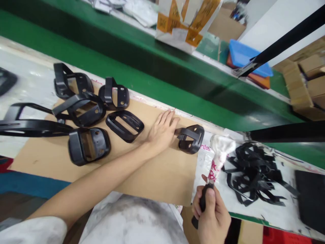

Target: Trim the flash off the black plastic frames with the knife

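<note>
My right hand (212,211) is closed around the black handle of a mallet (221,149), whose head and neck are wrapped in white material with red writing. The mallet is held up near the right end of the cardboard sheet (157,176). Palm down on the cardboard, my left hand (164,130) has its fingers stretched out. Right beside it is a black plastic oval frame with a strap (191,139); whether the hand presses on the strap end is hidden. On its other side lies a flat black oval frame (125,125) without a raised strap.
Several black frames with raised loops (88,145) stand on the left. A heap of loose black straps (256,173) lies at right, beside a black block (309,200). Behind the bench are a green ledge (142,74), a taped box (186,23) and blue trays (248,57).
</note>
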The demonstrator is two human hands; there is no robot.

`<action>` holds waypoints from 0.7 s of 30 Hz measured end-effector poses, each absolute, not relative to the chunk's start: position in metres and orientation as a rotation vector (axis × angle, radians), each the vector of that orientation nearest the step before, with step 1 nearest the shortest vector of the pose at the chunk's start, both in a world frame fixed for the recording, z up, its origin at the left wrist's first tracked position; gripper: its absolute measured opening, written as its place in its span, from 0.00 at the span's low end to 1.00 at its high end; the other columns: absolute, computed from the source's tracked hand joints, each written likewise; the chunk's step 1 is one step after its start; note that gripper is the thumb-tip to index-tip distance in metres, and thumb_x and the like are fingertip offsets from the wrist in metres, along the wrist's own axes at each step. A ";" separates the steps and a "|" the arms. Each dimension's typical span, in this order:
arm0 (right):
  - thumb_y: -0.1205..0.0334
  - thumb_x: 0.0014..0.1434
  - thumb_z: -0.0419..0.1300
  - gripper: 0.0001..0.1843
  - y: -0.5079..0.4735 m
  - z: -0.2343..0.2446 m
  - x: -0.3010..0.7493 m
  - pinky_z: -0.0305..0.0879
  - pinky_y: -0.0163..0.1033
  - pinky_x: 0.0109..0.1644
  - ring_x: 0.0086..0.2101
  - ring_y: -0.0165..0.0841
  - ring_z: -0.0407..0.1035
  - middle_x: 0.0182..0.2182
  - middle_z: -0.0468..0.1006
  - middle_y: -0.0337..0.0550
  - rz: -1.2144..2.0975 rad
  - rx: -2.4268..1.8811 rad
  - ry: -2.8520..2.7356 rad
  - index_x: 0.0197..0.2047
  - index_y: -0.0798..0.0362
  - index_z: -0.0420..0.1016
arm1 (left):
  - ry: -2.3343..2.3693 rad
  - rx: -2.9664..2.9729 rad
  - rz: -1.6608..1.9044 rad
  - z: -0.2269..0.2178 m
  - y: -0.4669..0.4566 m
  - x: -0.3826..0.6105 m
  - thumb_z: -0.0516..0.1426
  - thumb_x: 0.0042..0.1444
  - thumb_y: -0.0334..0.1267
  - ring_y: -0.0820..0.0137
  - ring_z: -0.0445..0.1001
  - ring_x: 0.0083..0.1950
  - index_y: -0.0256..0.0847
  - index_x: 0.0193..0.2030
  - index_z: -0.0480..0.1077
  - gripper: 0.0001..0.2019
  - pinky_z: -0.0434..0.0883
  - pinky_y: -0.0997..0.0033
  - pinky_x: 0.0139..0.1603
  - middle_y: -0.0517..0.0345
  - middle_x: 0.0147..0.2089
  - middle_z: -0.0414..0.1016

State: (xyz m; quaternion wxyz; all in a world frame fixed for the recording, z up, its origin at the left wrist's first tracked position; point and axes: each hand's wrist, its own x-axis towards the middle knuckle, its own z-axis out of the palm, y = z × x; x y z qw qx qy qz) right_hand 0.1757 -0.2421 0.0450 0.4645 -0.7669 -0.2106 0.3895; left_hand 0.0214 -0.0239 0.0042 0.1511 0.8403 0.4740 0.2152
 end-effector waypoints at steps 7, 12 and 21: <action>0.32 0.57 0.71 0.32 -0.243 0.049 0.192 0.47 0.31 0.17 0.17 0.25 0.52 0.21 0.68 0.34 1.197 -2.074 -0.608 0.46 0.54 0.80 | 1.362 2.399 0.607 -0.001 -0.022 0.023 0.61 0.66 0.33 0.46 0.51 0.80 0.29 0.70 0.64 0.27 0.52 0.41 0.80 0.30 0.78 0.56; 0.33 0.65 0.64 0.29 -0.245 0.052 0.182 0.49 0.31 0.17 0.17 0.25 0.54 0.22 0.67 0.34 0.920 -1.989 -0.635 0.48 0.53 0.79 | 1.361 2.370 0.586 0.002 -0.023 0.024 0.59 0.68 0.33 0.47 0.50 0.81 0.28 0.70 0.64 0.26 0.50 0.42 0.81 0.30 0.78 0.55; 0.36 0.62 0.68 0.27 -0.255 0.046 0.177 0.50 0.31 0.16 0.17 0.23 0.53 0.25 0.71 0.36 0.982 -1.957 -0.567 0.46 0.53 0.79 | 1.361 2.379 0.642 -0.002 -0.023 0.024 0.60 0.67 0.33 0.46 0.52 0.80 0.29 0.69 0.64 0.26 0.52 0.40 0.80 0.30 0.77 0.57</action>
